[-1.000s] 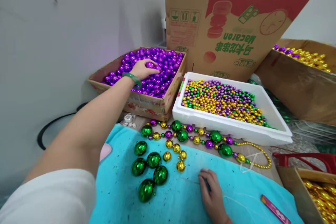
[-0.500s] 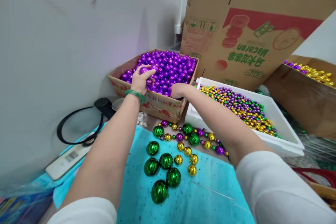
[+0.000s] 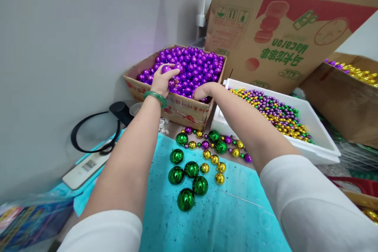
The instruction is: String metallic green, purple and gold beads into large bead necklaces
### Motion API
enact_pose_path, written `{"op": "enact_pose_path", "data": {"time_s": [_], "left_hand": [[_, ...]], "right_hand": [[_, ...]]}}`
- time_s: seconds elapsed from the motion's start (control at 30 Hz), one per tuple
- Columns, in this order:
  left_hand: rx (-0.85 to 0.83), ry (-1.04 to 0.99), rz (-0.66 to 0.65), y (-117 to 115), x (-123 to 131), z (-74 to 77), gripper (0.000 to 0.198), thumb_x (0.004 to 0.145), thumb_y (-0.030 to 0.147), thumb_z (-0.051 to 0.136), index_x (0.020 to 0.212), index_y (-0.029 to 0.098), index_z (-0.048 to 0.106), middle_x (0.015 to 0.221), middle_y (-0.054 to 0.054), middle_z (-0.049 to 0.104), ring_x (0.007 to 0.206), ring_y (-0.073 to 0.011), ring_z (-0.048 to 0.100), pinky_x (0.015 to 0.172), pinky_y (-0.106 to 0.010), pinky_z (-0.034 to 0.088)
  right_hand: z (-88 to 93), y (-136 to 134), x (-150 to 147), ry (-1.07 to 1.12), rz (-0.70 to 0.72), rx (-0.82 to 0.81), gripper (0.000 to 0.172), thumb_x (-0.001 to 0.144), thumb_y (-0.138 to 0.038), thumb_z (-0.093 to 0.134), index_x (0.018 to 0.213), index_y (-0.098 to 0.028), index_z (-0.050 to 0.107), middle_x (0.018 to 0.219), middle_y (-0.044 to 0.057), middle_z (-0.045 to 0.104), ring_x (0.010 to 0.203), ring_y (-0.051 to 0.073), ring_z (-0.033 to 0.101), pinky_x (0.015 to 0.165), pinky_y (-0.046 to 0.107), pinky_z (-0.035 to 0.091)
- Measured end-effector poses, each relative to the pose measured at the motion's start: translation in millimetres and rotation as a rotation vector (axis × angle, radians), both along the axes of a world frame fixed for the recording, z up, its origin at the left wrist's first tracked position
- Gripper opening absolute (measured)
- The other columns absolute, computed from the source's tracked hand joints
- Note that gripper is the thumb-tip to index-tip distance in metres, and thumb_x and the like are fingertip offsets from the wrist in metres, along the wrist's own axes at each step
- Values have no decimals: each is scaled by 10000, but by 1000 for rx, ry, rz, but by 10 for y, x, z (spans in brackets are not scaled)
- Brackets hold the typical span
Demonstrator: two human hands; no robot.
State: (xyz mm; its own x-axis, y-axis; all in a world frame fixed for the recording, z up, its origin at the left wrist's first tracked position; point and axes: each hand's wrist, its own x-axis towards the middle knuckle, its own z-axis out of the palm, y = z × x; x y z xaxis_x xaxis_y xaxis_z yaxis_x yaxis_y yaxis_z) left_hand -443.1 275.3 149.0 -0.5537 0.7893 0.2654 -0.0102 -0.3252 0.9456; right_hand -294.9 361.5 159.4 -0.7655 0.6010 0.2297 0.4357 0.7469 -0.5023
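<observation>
Shiny purple balls (image 3: 195, 63) fill a cardboard box (image 3: 184, 111) against the wall. Over its left part, my left hand (image 3: 164, 76), with a green bangle on the wrist, is closed around a few purple balls (image 3: 178, 67). At the box's front right corner my right hand (image 3: 203, 90) reaches down among the balls; its fingertips are mostly hidden, and what they hold does not show. On the turquoise cloth (image 3: 230, 220) lie several large green balls (image 3: 191, 169) and smaller gold balls (image 3: 214, 159). Behind them runs a strung garland (image 3: 221, 147) of green, gold and purple beads.
Right of the purple balls stands a white foam box (image 3: 321, 141) of small mixed beads. A large carton (image 3: 236, 47) rises behind, and another box (image 3: 339, 102) with gold balls is far right. A phone (image 3: 85, 170) and a black strap (image 3: 75, 134) lie left.
The view has shifted slightly, so the cloth and boxes sit higher in the picture. My right hand has lifted a little among the purple balls. My left hand keeps its hold.
</observation>
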Motion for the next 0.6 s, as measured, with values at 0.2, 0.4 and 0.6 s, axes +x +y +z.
{"op": "enact_pose_path", "data": {"time_s": [0.2,0.4,0.6], "left_hand": [[-62,-57,50,3,-18,60,276,737,239,647,975,190,517,797,15,604,549,-91,590,491,-216,477],[-173,93,140,-94,260,244,277,811,184,597,1068,140,504,863,32,570,708,-89,602,614,-211,493],[-176,867,-126,-1516,1495,-27,329,652,212,738,970,189,659,928,-17,653,927,-239,616,875,-400,493]], "right_hand": [[295,-15,218,44,-33,-47,457,932,-320,343,1067,26,611,1152,84,560,1094,202,553,905,349,391],[70,-986,1350,63,-88,-404,402,927,-308,383,1131,-17,571,982,43,592,859,101,596,765,270,436],[-869,-2160,2473,189,-476,-787,363,780,-387,581,1043,-137,597,725,-11,588,514,82,479,489,226,400]]}}
